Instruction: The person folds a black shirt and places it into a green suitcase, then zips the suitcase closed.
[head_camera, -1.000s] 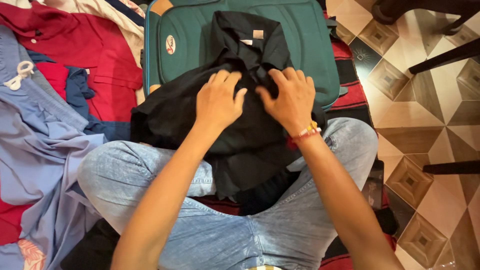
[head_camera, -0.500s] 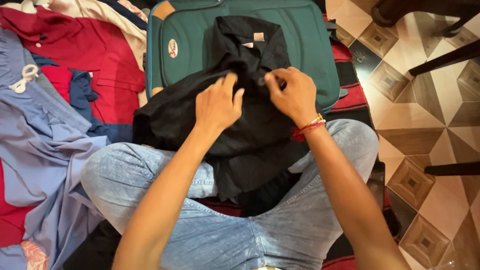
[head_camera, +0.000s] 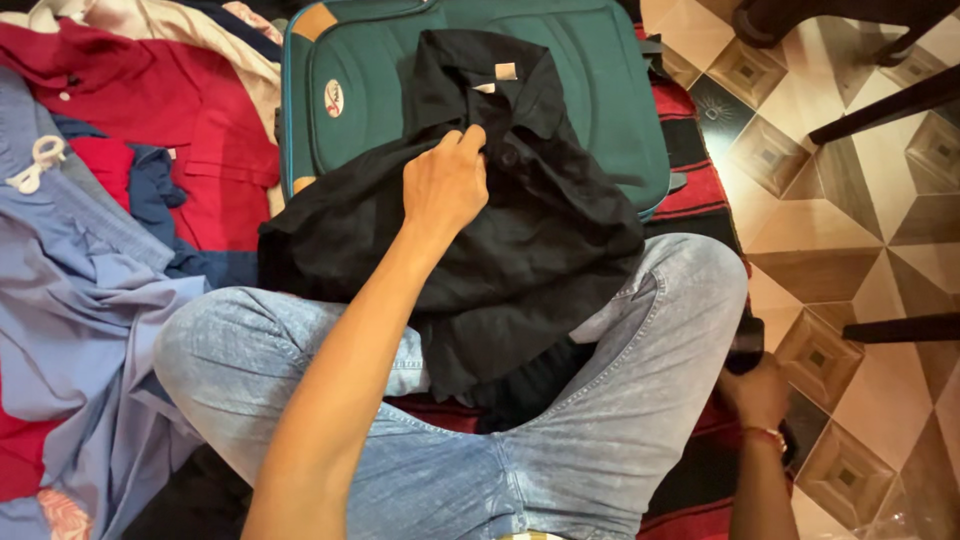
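Note:
A black collared shirt (head_camera: 530, 220) lies crumpled across a teal suitcase (head_camera: 600, 90) and my lap. My left hand (head_camera: 445, 185) rests on the shirt just below its collar, fingers curled and pinching the fabric. My right hand (head_camera: 757, 392) is low at the right, beside my right knee, with its fingers wrapped around a dark flat phone (head_camera: 745, 348) that sticks up from the hand. A red thread band circles that wrist. I sit cross-legged in light blue jeans (head_camera: 560, 450).
A heap of clothes fills the left: a red shirt (head_camera: 190, 130), a light blue garment (head_camera: 70, 300) and a navy piece (head_camera: 150, 185). A red and black striped rug (head_camera: 700, 190) lies under the suitcase. Patterned floor tiles and dark furniture legs (head_camera: 880, 95) are at the right.
My right hand has left the shirt and dropped down beside my right knee onto the phone. My left hand has moved up towards the collar and gripped the fabric.

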